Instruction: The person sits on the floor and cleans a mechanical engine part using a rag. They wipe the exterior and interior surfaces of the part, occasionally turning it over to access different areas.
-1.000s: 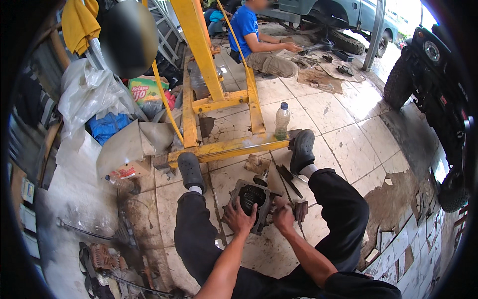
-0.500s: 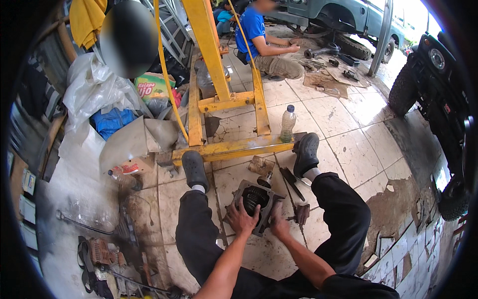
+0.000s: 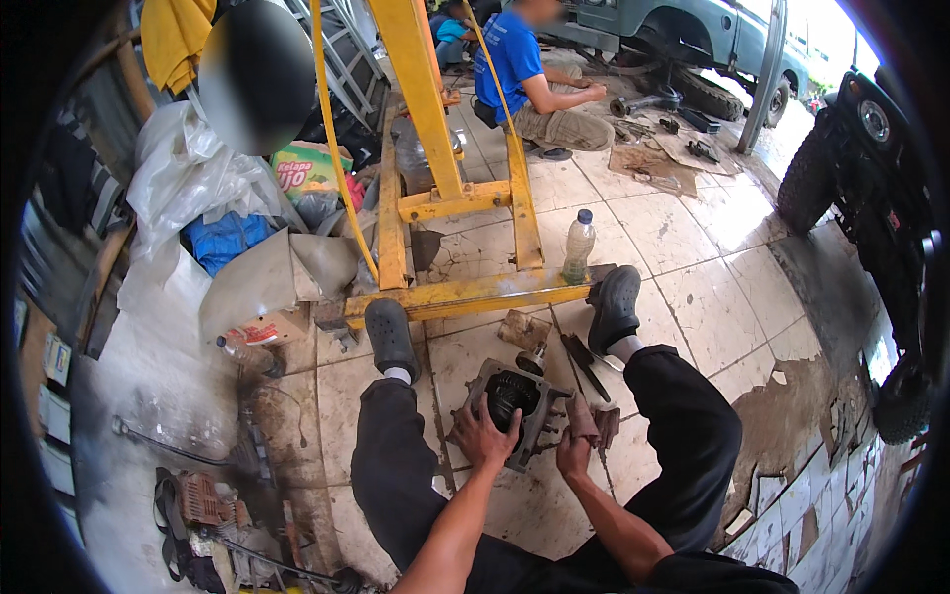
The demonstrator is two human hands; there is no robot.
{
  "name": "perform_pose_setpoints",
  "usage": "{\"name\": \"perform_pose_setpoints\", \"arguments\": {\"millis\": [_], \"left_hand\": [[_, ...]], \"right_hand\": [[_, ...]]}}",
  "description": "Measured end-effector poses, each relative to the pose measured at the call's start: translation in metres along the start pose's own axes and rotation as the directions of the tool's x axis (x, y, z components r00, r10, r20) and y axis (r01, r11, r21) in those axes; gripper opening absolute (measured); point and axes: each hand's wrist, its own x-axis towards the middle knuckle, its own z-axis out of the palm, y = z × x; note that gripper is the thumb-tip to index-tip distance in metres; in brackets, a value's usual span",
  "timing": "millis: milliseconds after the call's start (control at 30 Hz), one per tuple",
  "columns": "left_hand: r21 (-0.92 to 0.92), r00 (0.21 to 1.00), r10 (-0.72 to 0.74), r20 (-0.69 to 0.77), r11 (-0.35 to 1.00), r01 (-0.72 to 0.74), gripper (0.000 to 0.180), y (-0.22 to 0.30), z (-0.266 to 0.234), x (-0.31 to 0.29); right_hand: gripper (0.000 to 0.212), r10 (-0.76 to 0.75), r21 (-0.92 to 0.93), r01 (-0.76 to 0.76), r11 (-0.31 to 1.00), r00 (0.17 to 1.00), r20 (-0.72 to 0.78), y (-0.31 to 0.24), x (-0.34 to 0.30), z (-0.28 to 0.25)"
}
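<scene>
A grey metal gear housing [image 3: 542, 421] sits on the tiles between my legs, its open top showing a dark toothed gear [image 3: 507, 392]. From its far side sticks out a shaft with a round flange [image 3: 531, 362]. My left hand [image 3: 482, 438] grips the housing's near left rim, thumb and fingers spread over the edge. Just right of the housing, my right hand [image 3: 574, 455] is closed on a reddish-brown, rag-like piece [image 3: 584, 420]. Next to that lies a dark brown piece [image 3: 607, 428] whose kind I cannot make out.
A yellow steel stand [image 3: 465, 299] crosses ahead of my feet, a plastic bottle [image 3: 579, 247] on its base. Dark flat strips [image 3: 586, 366] lie near my right shoe. A person in blue [image 3: 515, 74] sits beyond. Clutter [image 3: 213, 500] lines the left; a dark vehicle [image 3: 871, 208] stands right.
My right hand has come away from the housing's right side and now holds the reddish-brown piece. My left hand stays on the rim. The seated person's arms have shifted slightly.
</scene>
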Motion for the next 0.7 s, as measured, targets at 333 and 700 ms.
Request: {"name": "perform_pose_setpoints", "arguments": {"millis": [333,700], "left_hand": [[0.072,0.995,0.048,-0.087,0.997,-0.042,0.079,-0.001,0.002,-0.001],[0.064,0.997,0.056,-0.060,0.997,-0.052,0.080,0.004,0.001,0.000]], "right_hand": [[0.087,0.005,-0.446,0.168,0.879,0.933,0.360,-0.008,-0.011,0.025],[0.087,0.018,-0.489,0.242,0.838,0.884,0.467,-0.008,-0.011,0.008]]}}
